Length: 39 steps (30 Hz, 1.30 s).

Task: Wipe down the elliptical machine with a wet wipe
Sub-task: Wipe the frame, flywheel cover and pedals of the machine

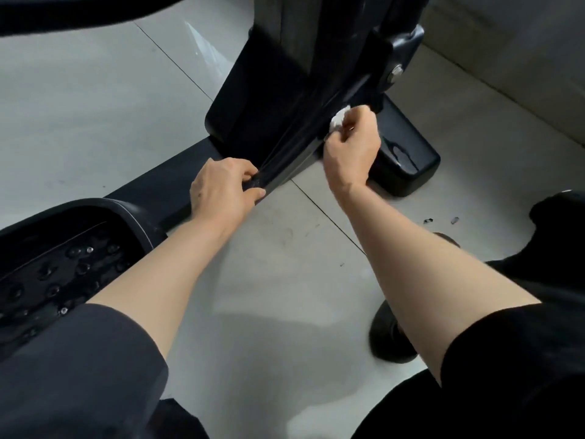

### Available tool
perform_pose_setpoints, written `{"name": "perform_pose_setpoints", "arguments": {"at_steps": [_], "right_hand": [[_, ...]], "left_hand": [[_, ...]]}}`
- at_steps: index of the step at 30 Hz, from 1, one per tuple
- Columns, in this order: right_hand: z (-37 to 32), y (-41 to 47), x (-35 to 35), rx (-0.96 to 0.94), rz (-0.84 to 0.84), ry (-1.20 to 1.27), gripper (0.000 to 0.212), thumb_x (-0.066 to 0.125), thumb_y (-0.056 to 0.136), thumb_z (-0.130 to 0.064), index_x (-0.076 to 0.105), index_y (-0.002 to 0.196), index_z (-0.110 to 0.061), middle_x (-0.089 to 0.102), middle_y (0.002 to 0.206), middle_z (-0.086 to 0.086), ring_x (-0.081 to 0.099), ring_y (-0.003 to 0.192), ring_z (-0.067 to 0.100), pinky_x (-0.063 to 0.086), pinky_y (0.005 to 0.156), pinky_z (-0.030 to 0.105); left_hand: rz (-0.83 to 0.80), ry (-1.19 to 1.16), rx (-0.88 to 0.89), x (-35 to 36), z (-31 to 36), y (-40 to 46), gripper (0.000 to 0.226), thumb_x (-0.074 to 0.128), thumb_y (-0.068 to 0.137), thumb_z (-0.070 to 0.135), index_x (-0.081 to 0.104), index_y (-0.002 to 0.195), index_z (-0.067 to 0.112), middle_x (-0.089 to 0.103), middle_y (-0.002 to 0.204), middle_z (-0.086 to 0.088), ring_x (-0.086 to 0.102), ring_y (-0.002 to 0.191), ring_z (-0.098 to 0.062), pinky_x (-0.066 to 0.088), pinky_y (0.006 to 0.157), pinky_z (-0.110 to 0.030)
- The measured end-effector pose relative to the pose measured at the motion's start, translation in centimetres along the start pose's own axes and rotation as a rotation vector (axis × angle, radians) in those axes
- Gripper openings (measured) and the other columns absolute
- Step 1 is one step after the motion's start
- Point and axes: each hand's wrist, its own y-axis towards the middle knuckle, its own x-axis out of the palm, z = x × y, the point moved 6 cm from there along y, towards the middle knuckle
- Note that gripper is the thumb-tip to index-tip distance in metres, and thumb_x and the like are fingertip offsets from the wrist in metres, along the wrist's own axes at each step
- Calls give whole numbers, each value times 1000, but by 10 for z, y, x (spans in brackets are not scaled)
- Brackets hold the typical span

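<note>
The black elliptical machine [259,99] rises in the upper middle, its low frame rail running down-left toward a studded foot pedal [63,264]. My right hand [351,147] is closed around a crumpled white wet wipe [339,119] and presses it against the lower right edge of the machine's housing, beside the black floor foot [408,160]. My left hand [221,188] grips the black rail lower down, thumb and fingers wrapped around its edge. Most of the wipe is hidden inside my right fist.
Pale grey floor tiles [285,280] surround the machine. A bolt and bracket [397,71] sit on the upright's right side. My dark shoe [389,337] and knee are at lower right. Small debris specks [441,220] lie on the floor to the right.
</note>
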Motion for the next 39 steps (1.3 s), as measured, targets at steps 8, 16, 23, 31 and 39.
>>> {"name": "perform_pose_setpoints", "arguments": {"at_steps": [8, 16, 23, 31, 39], "right_hand": [[18, -88, 40, 111, -95, 128, 35, 46, 83, 10, 41, 73, -24, 52, 86, 5, 48, 74, 15, 36, 70, 22], [4, -167, 69, 154, -226, 139, 23, 47, 82, 10, 49, 77, -13, 53, 83, 0, 44, 71, 9, 33, 66, 7], [-13, -155, 54, -154, -134, 84, 17, 47, 75, 10, 59, 80, -1, 56, 83, 11, 40, 72, 8, 34, 65, 19], [-26, -152, 52, -589, -171, -33, 25, 45, 83, 14, 64, 88, -1, 55, 88, 13, 52, 81, 24, 52, 83, 44], [-38, -134, 51, -584, -198, -88, 18, 52, 82, 9, 67, 87, 0, 45, 96, -3, 52, 81, 19, 51, 88, 48]], "left_hand": [[-117, 136, 67, -30, -42, -22, 37, 61, 95, 26, 61, 130, 14, 59, 134, -13, 40, 139, -18, 25, 115, -37], [147, 49, -27, -50, -95, -59, 33, 46, 95, -3, 64, 121, 4, 61, 131, -11, 38, 140, -22, 2, 119, -26], [245, 12, -71, -46, -96, -58, 51, 36, 80, -19, 68, 114, 4, 65, 119, -13, 50, 128, -21, 5, 121, -29], [298, -51, -68, -48, -97, -56, 52, 38, 72, -17, 68, 108, 4, 68, 107, -10, 57, 111, -22, 4, 118, -24], [278, -60, -64, -48, -96, -55, 52, 39, 72, -15, 69, 108, 6, 68, 108, -8, 57, 109, -21, 5, 121, -29]]}}
